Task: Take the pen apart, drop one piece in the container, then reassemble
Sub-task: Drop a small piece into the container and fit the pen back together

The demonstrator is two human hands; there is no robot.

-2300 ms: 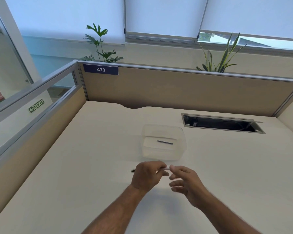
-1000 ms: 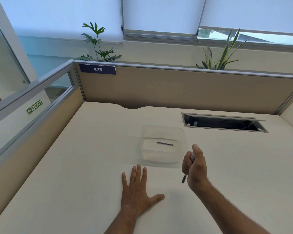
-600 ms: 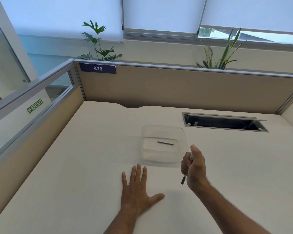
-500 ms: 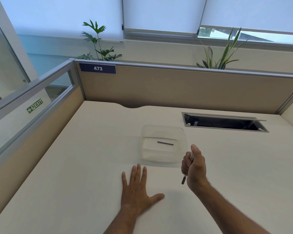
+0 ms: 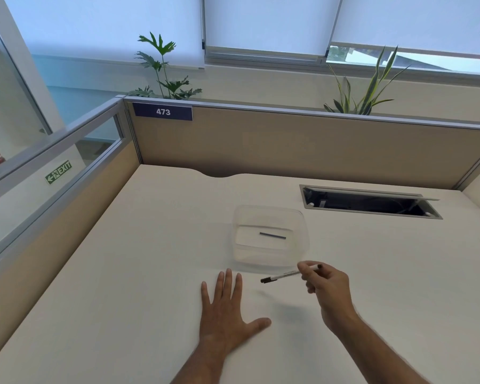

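Half a second ago the pen was clenched upright in a fist; it is now laid nearly level, pinched between thumb and fingertips of the right hand, its dark tip pointing left and held just above the desk, close to the near wall of the container. The left hand has not shifted: it is pressed flat on the desk with fingers spread and nothing gripped. The change is judged to mean that the pen body has been closed up and is being presented or set down, though one slim dark piece is left lying on the container floor (so reassembly looks incomplete). Counted: one pen, one loose piece, one clear container, two hands, two potted plants behind the partition, one open cable hatch.
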